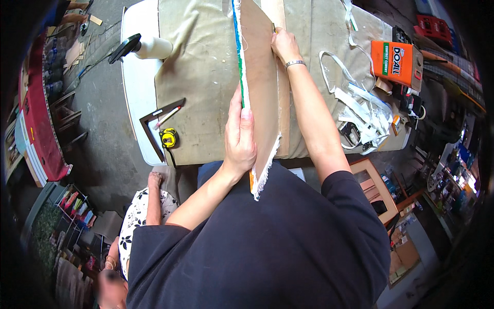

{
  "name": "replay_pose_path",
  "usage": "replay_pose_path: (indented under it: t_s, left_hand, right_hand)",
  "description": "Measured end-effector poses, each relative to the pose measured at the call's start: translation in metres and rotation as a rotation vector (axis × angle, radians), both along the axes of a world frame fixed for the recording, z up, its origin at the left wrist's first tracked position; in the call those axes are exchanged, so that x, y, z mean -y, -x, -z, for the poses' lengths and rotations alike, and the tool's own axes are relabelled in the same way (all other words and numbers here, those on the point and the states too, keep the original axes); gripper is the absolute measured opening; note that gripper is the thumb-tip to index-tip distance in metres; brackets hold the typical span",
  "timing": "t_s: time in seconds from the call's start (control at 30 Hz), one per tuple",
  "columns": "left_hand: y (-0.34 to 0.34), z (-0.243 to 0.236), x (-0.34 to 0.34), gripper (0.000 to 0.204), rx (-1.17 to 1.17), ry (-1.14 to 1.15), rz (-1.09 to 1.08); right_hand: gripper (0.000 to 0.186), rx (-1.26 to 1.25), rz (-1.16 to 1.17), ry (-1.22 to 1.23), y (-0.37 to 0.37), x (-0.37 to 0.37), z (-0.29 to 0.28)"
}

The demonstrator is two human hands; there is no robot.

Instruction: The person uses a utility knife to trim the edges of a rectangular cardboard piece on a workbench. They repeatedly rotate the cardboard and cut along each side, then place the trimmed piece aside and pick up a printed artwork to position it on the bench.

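My left hand grips a tan board that stands tilted on edge over the table, with thumb and fingers at its painted, white-fringed near side. The board reaches down to the front of my dark shirt, its lower edge frayed. My right hand is closed at the board's far right edge, around a small yellowish item mostly hidden by the fingers. Under it runs a pale wooden strip on the cloth-covered table.
Left: spray bottle, steel square, marker, yellow tape measure. Right: orange cement tin, tangled white strips, red crate. A seated person in a patterned top is at lower left. Red padded piece stands left.
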State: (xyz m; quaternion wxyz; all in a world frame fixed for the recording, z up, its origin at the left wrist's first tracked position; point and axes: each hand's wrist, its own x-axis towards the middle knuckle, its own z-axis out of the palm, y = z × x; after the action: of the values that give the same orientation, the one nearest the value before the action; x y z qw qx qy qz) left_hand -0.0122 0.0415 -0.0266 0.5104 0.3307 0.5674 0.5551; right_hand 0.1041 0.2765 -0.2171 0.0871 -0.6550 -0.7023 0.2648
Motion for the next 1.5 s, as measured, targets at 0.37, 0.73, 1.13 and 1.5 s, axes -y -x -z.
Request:
replay_pose_path:
  t_s: [0.37, 0.73, 1.13, 1.5]
  left_hand:
    - [0.006, 0.002, 0.000, 0.049, -0.013, -0.002, 0.003]
    - [-0.003, 0.007, 0.000, 0.047, -0.002, -0.054, -0.027]
    - [0.002, 0.011, 0.004, 0.048, -0.007, -0.007, -0.056]
    - [0.012, 0.003, 0.003, 0.048, -0.043, 0.016, 0.011]
  right_hand:
    - [0.029, -0.029, 0.050, 0.082, -0.015, 0.081, -0.023]
    - [0.035, -0.019, 0.090, 0.168, -0.048, 0.204, -0.041]
    - [0.038, -0.150, 0.128, -0.101, -0.046, 0.132, -0.070]
    - [0.031, 0.011, 0.006, -0.085, -0.001, -0.005, 0.006]
